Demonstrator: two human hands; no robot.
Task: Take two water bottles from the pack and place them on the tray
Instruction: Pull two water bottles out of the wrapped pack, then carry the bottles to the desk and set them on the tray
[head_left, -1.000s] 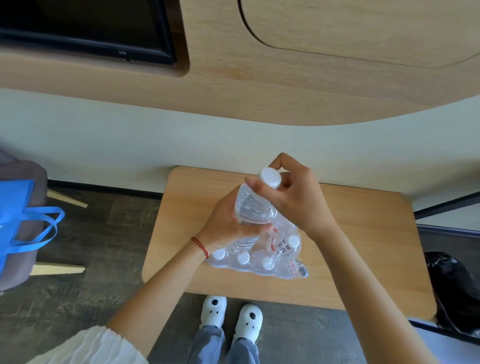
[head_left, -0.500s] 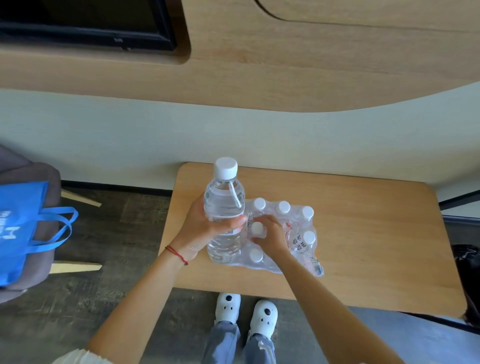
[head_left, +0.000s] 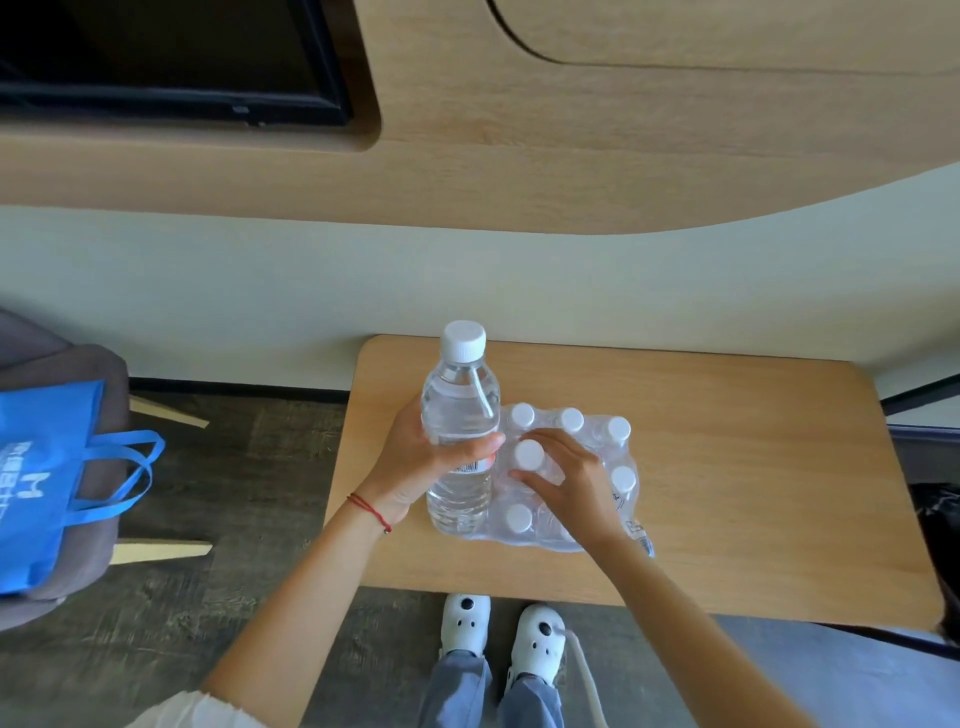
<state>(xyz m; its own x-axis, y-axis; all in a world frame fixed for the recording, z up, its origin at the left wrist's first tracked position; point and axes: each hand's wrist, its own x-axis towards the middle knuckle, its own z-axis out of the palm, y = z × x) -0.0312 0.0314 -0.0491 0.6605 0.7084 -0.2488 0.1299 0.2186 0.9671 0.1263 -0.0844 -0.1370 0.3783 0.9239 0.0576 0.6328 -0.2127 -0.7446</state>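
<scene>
A: Water bottle (head_left: 460, 415) one is standing upright at the near-left of the counter (head_left: 753, 467), its base resting there as far as I can tell, touching the left side of the pack (head_left: 597, 499). Left hand (head_left: 415, 462) is wrapping around its middle, fingers closed on it.

B: Right hand (head_left: 569, 480)?

A: Spreading half-open over the pack, fingertips (head_left: 519, 475) pressing the plastic beside a white cap (head_left: 529, 453); not yet gripping anything.

B: Advice for bottle two?

A: Judgement: pinch that cap's neck and pull straight up while the wrap is slack, so the neighbouring bottles are not tipping.

B: Room?

A: Counter is lying open to the right and far side. Near edge is sitting just beside the pack; left edge is close to bottle one. No tray is showing in view, so I cannot tell the carry direction.
</scene>
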